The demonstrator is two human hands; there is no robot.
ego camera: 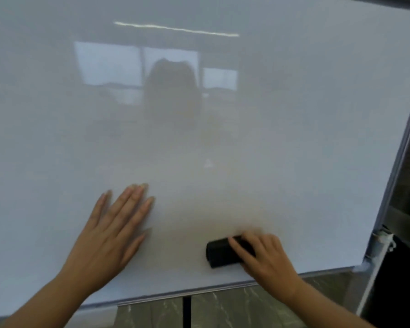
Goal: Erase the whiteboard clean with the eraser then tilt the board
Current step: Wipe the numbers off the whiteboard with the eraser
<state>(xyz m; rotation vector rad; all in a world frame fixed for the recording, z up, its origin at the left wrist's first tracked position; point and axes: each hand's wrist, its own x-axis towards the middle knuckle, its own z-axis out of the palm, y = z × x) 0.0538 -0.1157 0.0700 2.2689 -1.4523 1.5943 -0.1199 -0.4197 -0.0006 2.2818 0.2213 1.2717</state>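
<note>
Eraser (pixel 225 252) in right grip (pixel 263 254); left hand (pixel 111 235) flat on whiteboard (pixel 270 114).

A: Count check. What's in your view?
B: One whiteboard (pixel 246 114). One eraser (pixel 219 253), black.
A: Hands?
B: Two of yours: left hand (pixel 109 235), right hand (pixel 268 259).
A: Frame hardware?
B: One stand post (pixel 187 311) under the bottom edge, one corner bracket (pixel 384 242) at your lower right.
A: Marks on the board?
B: One faint smudge (pixel 208 163). Too blurred to say more.

Bare forearms (pixel 52 297), no sleeves, slender fingers (pixel 128 202).
</note>
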